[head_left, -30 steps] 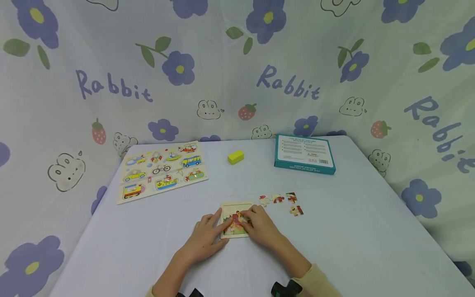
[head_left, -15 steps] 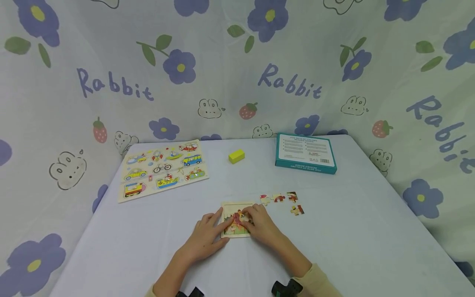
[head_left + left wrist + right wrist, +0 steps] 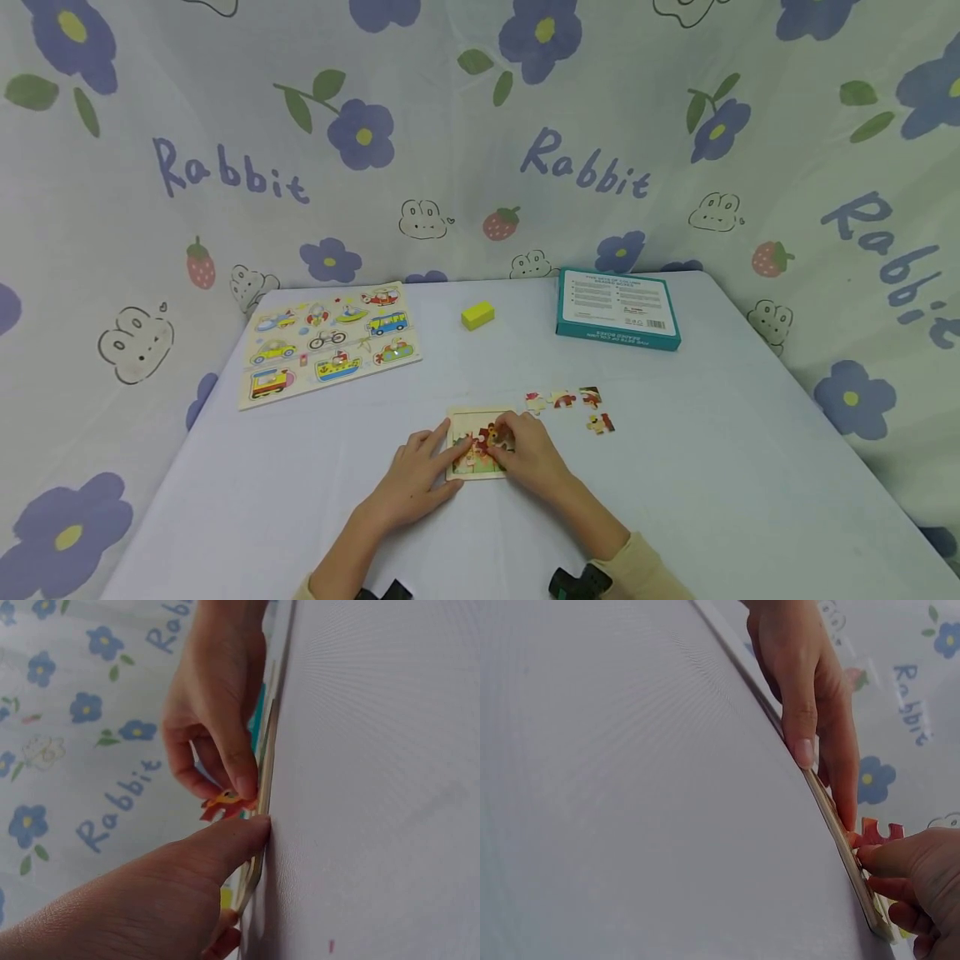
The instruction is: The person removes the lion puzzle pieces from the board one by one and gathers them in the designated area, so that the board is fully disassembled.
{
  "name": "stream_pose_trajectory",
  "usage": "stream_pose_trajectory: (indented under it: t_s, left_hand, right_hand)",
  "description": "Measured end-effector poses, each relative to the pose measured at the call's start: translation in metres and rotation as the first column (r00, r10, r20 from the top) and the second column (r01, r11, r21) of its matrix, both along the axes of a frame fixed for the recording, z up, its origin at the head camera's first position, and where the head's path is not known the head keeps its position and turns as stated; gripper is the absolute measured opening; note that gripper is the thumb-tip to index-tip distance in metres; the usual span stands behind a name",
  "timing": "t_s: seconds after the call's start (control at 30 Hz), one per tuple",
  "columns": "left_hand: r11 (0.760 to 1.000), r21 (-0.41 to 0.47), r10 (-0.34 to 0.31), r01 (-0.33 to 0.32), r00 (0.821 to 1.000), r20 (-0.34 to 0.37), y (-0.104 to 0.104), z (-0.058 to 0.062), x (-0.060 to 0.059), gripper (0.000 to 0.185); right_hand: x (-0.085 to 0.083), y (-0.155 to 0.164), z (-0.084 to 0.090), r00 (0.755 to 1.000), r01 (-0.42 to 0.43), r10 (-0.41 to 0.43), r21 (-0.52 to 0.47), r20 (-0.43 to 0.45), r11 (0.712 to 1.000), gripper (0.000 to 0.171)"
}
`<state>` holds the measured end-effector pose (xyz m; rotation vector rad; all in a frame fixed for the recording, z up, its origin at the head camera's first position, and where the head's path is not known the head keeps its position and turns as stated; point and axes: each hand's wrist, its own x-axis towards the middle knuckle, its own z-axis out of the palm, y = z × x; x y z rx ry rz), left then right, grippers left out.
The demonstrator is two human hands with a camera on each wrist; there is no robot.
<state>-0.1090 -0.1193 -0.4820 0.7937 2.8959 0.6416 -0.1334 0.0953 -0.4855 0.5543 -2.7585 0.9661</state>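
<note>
Head view: the left hand (image 3: 415,475) lies with straight fingers on the left edge of the small framed jigsaw puzzle (image 3: 477,451) near the front of the white table (image 3: 705,467), apparently to keep the tray from sliding, while the right hand (image 3: 525,454) pinches a puzzle piece (image 3: 491,434) over the tray; four loose pieces (image 3: 572,407) lie just right of it. Left wrist view: the right hand's curled finger and thumb hold the red-orange piece (image 3: 225,802), tilted, just clear of the thin wooden tray. Right wrist view: the left fingers (image 3: 804,712) press flat, holding nothing, and the piece (image 3: 874,832) shows a red knobbed edge
</note>
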Motion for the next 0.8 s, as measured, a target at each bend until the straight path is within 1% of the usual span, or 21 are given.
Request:
stream_pose_trajectory:
  t_s: [0.17,0.23,0.47,0.7,0.8]
  left_hand:
    - [1.000,0.001,-0.001,0.001,1.000,-0.015,0.001,0.000,0.000,0.055]
    - [1.000,-0.002,-0.002,0.002,1.000,-0.015,0.001,0.000,0.000,0.055]
    - [1.000,-0.008,-0.006,0.006,1.000,-0.010,0.000,0.001,0.000,0.055]
    - [0.999,-0.048,0.010,-0.013,0.998,-0.064,0.001,0.001,-0.001,0.054]
    - [0.998,-0.053,0.016,-0.019,0.997,-0.071,0.001,0.002,0.000,0.053]
  right_hand:
    - [0.001,0.000,-0.001,0.994,-0.028,0.029,0.013,-0.103,1.000,0.029]
    - [0.002,0.000,-0.001,0.992,-0.036,0.038,0.013,-0.125,0.999,0.028]
    - [0.003,-0.001,0.001,0.994,-0.023,0.023,0.004,-0.111,1.000,0.022]
    - [0.003,0.001,0.006,0.998,-0.007,0.002,-0.069,-0.066,0.998,0.016]
    - [0.004,0.003,0.010,0.999,0.006,-0.009,-0.096,-0.037,0.995,0.014]
